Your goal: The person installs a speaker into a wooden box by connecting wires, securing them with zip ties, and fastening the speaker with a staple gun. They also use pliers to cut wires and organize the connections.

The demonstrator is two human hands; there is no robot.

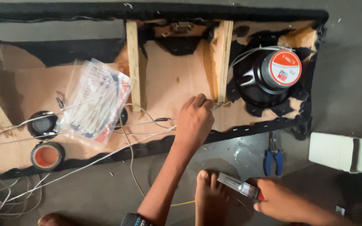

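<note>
My left hand (194,119) reaches onto the wooden panel (172,79) of an open speaker box. Its fingertips pinch the end of a thin wire (218,105) at the foot of an upright wooden brace (222,58). My right hand (281,201), low at the right over the floor, grips a utility knife (239,186) with a metal body and a red part; its tip points left toward my bare foot (209,196). A large black speaker (269,73) with a round orange-and-white back sits in the box to the right of the brace.
Blue-handled pliers (273,157) lie on the grey floor beside a white box (338,151). On the panel at left are a clear bag of cables (95,100), a small round speaker (42,124) and a tape roll (47,155). White wires (105,155) trail across to the lower left.
</note>
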